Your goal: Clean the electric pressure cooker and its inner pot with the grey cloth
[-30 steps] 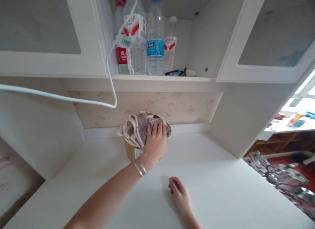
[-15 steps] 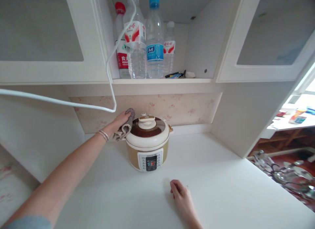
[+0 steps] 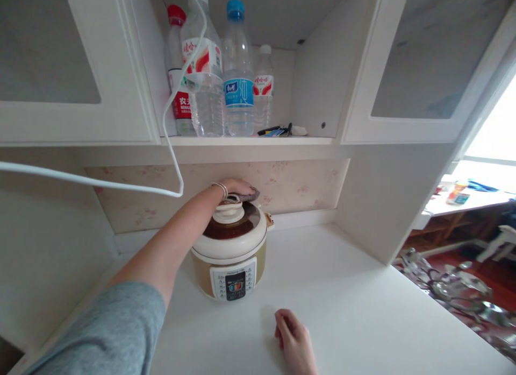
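A white and gold electric pressure cooker stands on the white counter, its control panel facing me. My left hand reaches over to the back of its brown and white lid, pressing a grey-brown cloth there. Most of the cloth is hidden behind the hand and the lid handle. In front of the cooker, my right hand rests on the counter with its fingers curled in; whether anything is inside them cannot be seen.
Overhead, an open cabinet shelf holds several plastic bottles and small loose items. A white cable hangs down in front of it at left. Side panels flank the counter. Glossy objects lie beyond its right edge.
My left hand has moved right with the cloth, from the cooker's left side to behind its lid handle. The view has shifted slightly; my right hand stays curled on the counter.
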### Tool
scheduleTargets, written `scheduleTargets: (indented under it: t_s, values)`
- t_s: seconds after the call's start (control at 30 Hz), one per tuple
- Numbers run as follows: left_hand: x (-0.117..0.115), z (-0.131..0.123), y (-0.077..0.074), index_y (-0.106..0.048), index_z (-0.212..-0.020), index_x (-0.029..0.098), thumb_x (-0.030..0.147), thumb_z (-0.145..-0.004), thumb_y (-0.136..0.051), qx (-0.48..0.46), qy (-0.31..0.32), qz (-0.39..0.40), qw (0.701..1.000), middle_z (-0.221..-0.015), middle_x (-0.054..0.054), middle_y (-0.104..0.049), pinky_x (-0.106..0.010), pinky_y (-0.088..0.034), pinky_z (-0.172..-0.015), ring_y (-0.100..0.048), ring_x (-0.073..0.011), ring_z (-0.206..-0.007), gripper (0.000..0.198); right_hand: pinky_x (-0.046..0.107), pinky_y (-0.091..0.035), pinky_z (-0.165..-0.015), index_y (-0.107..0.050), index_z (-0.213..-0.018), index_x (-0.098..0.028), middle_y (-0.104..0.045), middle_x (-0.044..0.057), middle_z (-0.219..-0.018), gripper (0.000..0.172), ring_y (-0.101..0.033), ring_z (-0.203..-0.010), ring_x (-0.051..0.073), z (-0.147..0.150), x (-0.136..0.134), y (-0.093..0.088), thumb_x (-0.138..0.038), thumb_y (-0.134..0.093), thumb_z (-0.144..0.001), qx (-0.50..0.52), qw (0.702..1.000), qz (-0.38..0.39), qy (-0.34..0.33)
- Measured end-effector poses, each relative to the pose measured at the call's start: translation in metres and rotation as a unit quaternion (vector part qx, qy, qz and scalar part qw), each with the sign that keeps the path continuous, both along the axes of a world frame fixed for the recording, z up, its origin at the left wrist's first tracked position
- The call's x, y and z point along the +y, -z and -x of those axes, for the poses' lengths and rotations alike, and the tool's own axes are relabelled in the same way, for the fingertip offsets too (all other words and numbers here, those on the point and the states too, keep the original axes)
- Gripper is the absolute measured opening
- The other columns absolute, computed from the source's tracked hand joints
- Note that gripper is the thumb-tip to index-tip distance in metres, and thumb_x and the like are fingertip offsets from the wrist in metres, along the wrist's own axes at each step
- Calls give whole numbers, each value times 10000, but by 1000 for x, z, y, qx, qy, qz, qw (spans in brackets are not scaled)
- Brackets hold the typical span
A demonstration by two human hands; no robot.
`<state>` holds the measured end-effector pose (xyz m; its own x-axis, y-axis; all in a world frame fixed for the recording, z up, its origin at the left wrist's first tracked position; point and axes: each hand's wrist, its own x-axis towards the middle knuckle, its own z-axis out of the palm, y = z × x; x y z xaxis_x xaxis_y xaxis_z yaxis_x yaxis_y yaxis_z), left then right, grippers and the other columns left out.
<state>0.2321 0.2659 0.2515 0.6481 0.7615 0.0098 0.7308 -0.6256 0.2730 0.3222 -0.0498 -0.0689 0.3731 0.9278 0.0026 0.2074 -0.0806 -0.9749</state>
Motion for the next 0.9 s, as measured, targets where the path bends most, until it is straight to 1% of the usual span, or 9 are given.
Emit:
scheduleTargets:
  t_s: [0.13, 0.23, 0.37, 0.43, 0.53, 0.63, 0.73, 0.83, 0.9]
  values:
    - [-51, -48, 16, -678, -757, 171, 368, -718, -570, 97, 102, 3, 990, -887, -85, -714, -297, -440, -757, -617, -209, -786, 228, 216, -354, -507, -626, -790, -190, -562, -4, -581, 433, -480, -497, 119, 0, -2, -3, -561, -414, -860, -19, 1000, 2, 17]
    - [-98, -52, 36, -667, -820, 173, 373, -782, -523, 115, 139, -24, 983, -967, -124, -703, -322, -436, -801, -628, -229, -862, 250, 220, -349, -498, -628, -799, -189, -559, -3, -584, 435, -480, -497, 122, 0, -4, -6, -559, -409, -862, -19, 1000, 7, 12]
    - [-158, -10, 66, -620, -944, 183, 337, -902, -388, 48, 215, -222, 950, -987, -107, -693, -391, -374, -962, -635, -221, -948, 282, 221, -351, -500, -619, -800, -187, -559, -3, -594, 430, -476, -501, 123, -1, -5, -3, -558, -410, -860, -16, 1000, 8, 2]
    - [-183, 22, 79, -588, -1022, 173, 331, -924, -379, -28, 204, -288, 935, -1073, -108, -669, -402, -295, -1056, -590, -208, -1073, 280, 223, -354, -507, -620, -818, -188, -559, -5, -597, 429, -479, -510, 127, -1, -5, 0, -560, -411, -859, -21, 1000, 11, -3]
    - [-204, 71, 98, -519, -1180, 179, 311, -929, -396, -109, 158, -309, 931, -1211, -84, -619, -381, -230, -1116, -487, -178, -1225, 309, 225, -361, -529, -620, -845, -193, -566, -4, -602, 424, -498, -544, 139, 0, -5, 4, -558, -404, -862, -39, 999, 20, -7]
    - [-198, 114, 116, -450, -1282, 185, 290, -935, -367, -174, 61, -324, 928, -1301, -76, -563, -395, -203, -1137, -446, -176, -1269, 372, 224, -371, -563, -625, -841, -201, -578, -1, -613, 416, -523, -590, 148, 3, -5, 3, -549, -398, -868, -64, 998, 26, -15]
    - [-166, 145, 126, -454, -1288, 162, 352, -932, -349, -241, -98, -303, 917, -1322, -111, -539, -429, -262, -1104, -457, -228, -1259, 417, 224, -372, -575, -630, -813, -204, -579, 0, -606, 419, -533, -599, 151, 5, -5, -1, -543, -391, -873, -85, 996, 28, -25]
    - [-125, 159, 119, -489, -1255, 146, 459, -924, -305, -298, -250, -197, 900, -1257, -150, -578, -436, -389, -991, -526, -280, -1178, 491, 225, -376, -584, -636, -816, -203, -582, 3, -605, 422, -547, -612, 155, 7, -3, -3, -536, -384, -874, -96, 995, 30, -26]
    - [-101, 159, 106, -534, -1199, 150, 496, -919, -278, -329, -293, -129, 888, -1171, -146, -628, -416, -432, -926, -577, -280, -1100, 514, 224, -381, -590, -639, -832, -201, -589, 6, -613, 423, -561, -628, 159, 9, -3, -4, -534, -382, -873, -98, 994, 33, -27]
